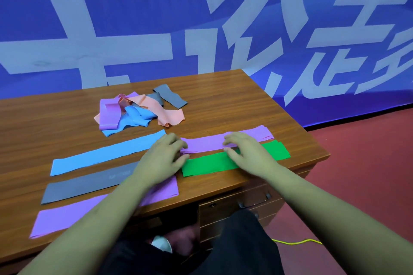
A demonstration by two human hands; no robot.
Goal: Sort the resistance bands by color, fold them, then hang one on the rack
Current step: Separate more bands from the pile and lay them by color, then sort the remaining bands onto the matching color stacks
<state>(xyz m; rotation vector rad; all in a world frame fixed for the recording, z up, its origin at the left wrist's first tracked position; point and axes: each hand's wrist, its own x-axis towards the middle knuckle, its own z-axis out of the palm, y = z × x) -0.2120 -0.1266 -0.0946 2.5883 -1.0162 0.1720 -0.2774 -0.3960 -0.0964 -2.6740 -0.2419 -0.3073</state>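
Note:
Flat bands lie in rows on the wooden desk (223, 100). On the left are a blue band (100, 156), a grey band (87, 185) and a long purple band (73, 214). On the right a purple band (207, 144) lies above a green band (210, 164). My left hand (163, 158) rests with spread fingers on the left end of the right purple band. My right hand (243, 148) presses flat on that band's middle, its thumb over the green band. A tangled pile (136, 110) of purple, orange, blue and grey bands sits further back. No rack is in view.
The desk's right edge runs close to the green band, with red floor (357, 185) beyond. Drawers with a handle (254, 202) sit under the desk front. A blue banner wall (201, 18) stands right behind the desk. A yellow cord (297, 242) lies on the floor.

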